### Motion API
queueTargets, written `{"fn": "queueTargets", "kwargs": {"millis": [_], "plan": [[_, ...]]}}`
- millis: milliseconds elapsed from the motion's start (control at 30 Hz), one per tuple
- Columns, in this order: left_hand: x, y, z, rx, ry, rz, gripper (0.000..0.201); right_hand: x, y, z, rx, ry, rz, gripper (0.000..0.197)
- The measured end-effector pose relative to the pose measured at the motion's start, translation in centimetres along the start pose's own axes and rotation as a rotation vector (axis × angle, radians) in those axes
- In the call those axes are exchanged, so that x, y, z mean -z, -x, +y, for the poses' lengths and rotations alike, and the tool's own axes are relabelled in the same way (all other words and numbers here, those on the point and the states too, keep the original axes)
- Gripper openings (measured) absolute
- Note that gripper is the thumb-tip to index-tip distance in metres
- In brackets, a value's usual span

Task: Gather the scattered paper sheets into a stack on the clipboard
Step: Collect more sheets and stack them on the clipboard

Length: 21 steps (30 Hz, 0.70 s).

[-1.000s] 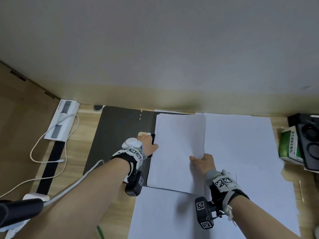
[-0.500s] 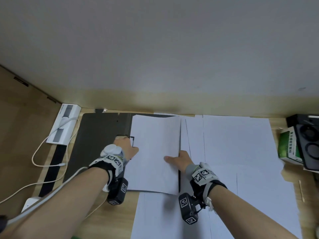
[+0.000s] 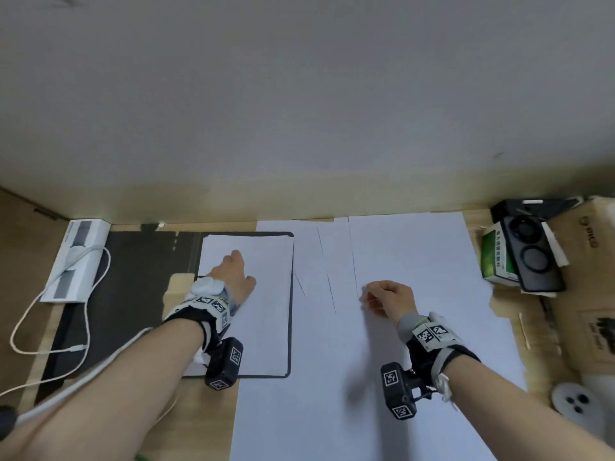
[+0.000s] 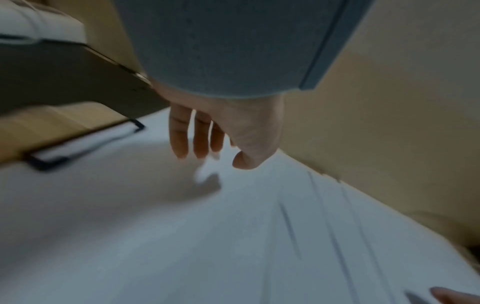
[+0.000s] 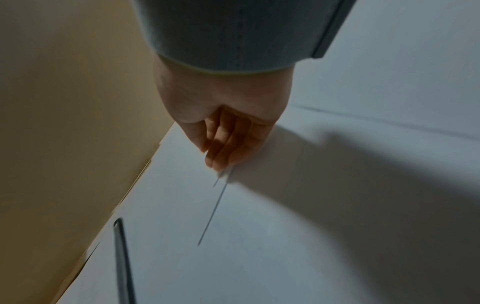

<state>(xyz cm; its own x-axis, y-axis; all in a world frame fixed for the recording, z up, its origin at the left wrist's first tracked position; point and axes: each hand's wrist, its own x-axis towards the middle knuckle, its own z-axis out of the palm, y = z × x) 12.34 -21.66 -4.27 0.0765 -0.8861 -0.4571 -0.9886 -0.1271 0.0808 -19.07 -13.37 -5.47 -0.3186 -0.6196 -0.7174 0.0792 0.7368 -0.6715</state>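
Note:
A dark clipboard (image 3: 290,327) with a black rim lies open at the table's left, and a stack of white paper (image 3: 266,311) sits on it. My left hand (image 3: 238,264) rests on the stack with straight fingers; the left wrist view shows these fingers (image 4: 197,142) extended over the paper. Several loose sheets (image 3: 416,254) overlap across the middle and right of the table. My right hand (image 3: 376,297) is at the left edge of one of them. In the right wrist view its thumb and bent fingertips (image 5: 221,162) meet at that edge, which looks slightly raised.
A white power strip (image 3: 78,261) with a white cable (image 3: 20,327) lies far left. At the right stand a green box (image 3: 492,257), a black phone (image 3: 532,254) and a cardboard box (image 3: 592,294). The wall runs close behind the table.
My right hand has let go of the stack and moved right to a loose sheet. My left hand has moved from the stack's left edge onto its top.

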Motion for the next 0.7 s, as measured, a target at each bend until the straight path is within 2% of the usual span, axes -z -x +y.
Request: {"fn": "queueTargets", "kwargs": {"millis": [133,300,400,467,567,700], "plan": [[-1.5,1.3,8.0,-0.259,0.219,0.001,0.022,4.7,-0.7,1.7,-0.026,-0.081,0.094,0.010],[-4.7,2.8,16.1,-0.535,0.285,-0.038,0.037,8.2,-1.3,4.0,-0.059,-0.141,0.128,0.013],[-6.7,3.2,19.2,-0.692,0.164,-0.073,0.052,9.2,-1.6,4.7,-0.076,-0.161,0.111,0.010],[-7.5,3.3,20.3,-0.741,-0.025,-0.112,0.060,9.3,-1.9,5.0,-0.080,-0.182,0.097,0.009],[-7.8,3.7,21.9,-0.734,-0.261,-0.054,0.056,9.5,-2.3,5.4,-0.081,-0.203,0.080,0.008],[-7.4,3.8,23.2,-0.729,-0.406,0.016,0.052,9.9,-2.5,5.7,-0.083,-0.221,0.056,0.007]]}}
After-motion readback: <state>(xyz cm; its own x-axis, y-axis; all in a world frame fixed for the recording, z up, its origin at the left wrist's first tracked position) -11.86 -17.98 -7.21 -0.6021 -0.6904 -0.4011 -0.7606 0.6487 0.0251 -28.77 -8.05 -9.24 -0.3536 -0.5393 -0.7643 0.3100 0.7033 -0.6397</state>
